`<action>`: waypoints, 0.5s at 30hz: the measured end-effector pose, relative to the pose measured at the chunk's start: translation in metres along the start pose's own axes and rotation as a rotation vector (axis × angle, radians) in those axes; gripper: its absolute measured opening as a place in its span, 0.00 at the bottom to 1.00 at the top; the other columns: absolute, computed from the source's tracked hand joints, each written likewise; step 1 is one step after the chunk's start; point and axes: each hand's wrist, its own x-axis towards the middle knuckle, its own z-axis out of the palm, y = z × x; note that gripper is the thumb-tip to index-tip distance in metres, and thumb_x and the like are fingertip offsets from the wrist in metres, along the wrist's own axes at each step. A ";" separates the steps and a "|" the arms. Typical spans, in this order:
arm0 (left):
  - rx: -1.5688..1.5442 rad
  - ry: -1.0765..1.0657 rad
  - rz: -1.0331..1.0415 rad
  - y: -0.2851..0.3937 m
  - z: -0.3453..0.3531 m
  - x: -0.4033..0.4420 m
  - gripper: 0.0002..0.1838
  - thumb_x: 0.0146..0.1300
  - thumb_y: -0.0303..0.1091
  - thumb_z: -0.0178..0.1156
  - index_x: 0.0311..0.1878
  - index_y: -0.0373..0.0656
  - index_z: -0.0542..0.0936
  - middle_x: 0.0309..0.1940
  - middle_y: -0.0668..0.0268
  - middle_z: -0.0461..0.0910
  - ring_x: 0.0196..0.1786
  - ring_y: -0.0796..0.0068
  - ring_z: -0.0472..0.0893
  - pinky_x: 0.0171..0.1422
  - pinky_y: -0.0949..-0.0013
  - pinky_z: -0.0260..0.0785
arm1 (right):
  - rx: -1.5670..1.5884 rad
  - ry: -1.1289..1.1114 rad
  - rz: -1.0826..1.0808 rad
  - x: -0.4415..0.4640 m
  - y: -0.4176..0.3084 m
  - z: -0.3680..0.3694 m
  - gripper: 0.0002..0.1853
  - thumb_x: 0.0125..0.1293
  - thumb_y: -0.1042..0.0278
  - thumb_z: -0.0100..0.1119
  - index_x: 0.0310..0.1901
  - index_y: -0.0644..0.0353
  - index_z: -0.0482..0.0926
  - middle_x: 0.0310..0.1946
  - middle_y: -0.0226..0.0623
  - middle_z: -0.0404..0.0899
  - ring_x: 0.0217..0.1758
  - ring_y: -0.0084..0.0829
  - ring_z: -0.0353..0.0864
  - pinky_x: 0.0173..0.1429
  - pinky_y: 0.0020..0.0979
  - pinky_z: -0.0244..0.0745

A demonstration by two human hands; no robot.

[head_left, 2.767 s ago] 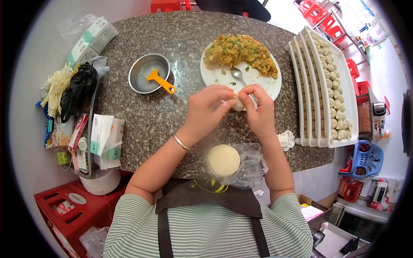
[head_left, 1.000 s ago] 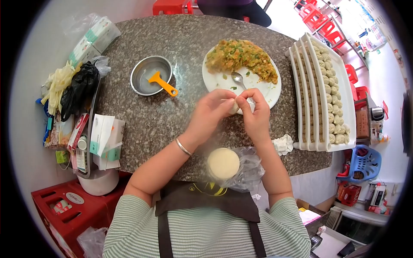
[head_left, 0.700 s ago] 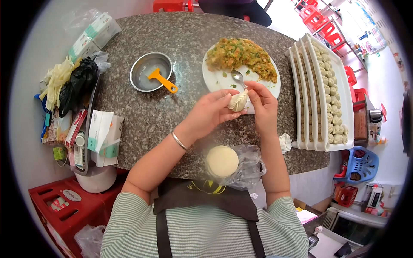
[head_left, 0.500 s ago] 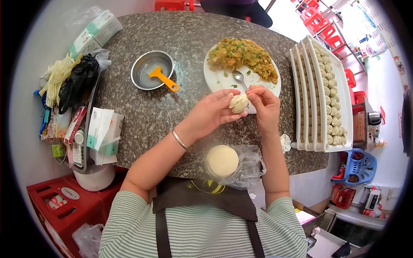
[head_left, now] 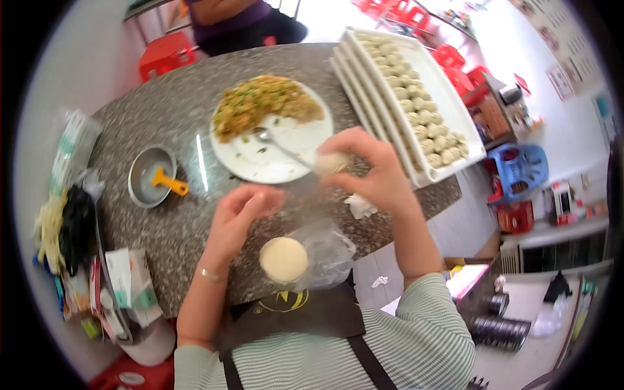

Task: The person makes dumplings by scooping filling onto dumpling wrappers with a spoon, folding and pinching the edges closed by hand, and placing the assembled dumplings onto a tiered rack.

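Observation:
Between the thumb and fingers of my right hand (head_left: 377, 169) is a pleated bun (head_left: 331, 164), blurred by motion. It is raised above the right edge of a white plate (head_left: 260, 170). Chopped vegetable filling (head_left: 260, 104) covers the far side of that plate, and a metal spoon (head_left: 286, 151) lies across it, its handle end near the bun. My left hand (head_left: 244, 214) is over the table left of the wrappers, fingers loosely bent and apart, holding nothing. A stack of round dough wrappers (head_left: 284, 260) sits close to my apron, against a clear plastic bag (head_left: 330, 253).
Stacked white trays (head_left: 455, 130) with rows of pleated buns (head_left: 422, 114) stand at the right. A metal bowl (head_left: 140, 179) with an orange-handled scraper (head_left: 170, 182) is on the left. Crumpled tissue (head_left: 359, 207) lies near my right wrist. Another person (head_left: 227, 23) is across the table.
My hands have separated; the right has carried the bun away toward the trays, and the left has let go. The view has turned right, shifting the table's things leftward.

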 end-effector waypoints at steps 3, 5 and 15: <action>0.242 -0.030 0.090 -0.004 -0.002 -0.026 0.09 0.65 0.27 0.60 0.46 0.34 0.82 0.48 0.58 0.84 0.48 0.70 0.83 0.54 0.69 0.75 | -0.267 0.252 0.138 -0.005 0.012 -0.068 0.20 0.51 0.62 0.76 0.47 0.56 0.84 0.43 0.32 0.86 0.43 0.26 0.82 0.51 0.29 0.78; 0.354 -0.054 0.138 -0.005 0.000 -0.037 0.09 0.63 0.27 0.63 0.44 0.34 0.83 0.47 0.58 0.85 0.47 0.69 0.84 0.54 0.68 0.75 | -0.333 0.355 0.199 -0.010 0.050 -0.127 0.22 0.53 0.60 0.74 0.49 0.55 0.84 0.45 0.33 0.86 0.44 0.29 0.82 0.52 0.32 0.76; 0.750 0.015 0.211 -0.007 0.019 -0.062 0.14 0.54 0.27 0.69 0.45 0.35 0.84 0.47 0.55 0.84 0.50 0.63 0.83 0.55 0.66 0.75 | -0.429 0.413 0.678 -0.024 0.122 -0.221 0.23 0.60 0.52 0.68 0.46 0.66 0.83 0.36 0.40 0.86 0.37 0.27 0.85 0.45 0.28 0.78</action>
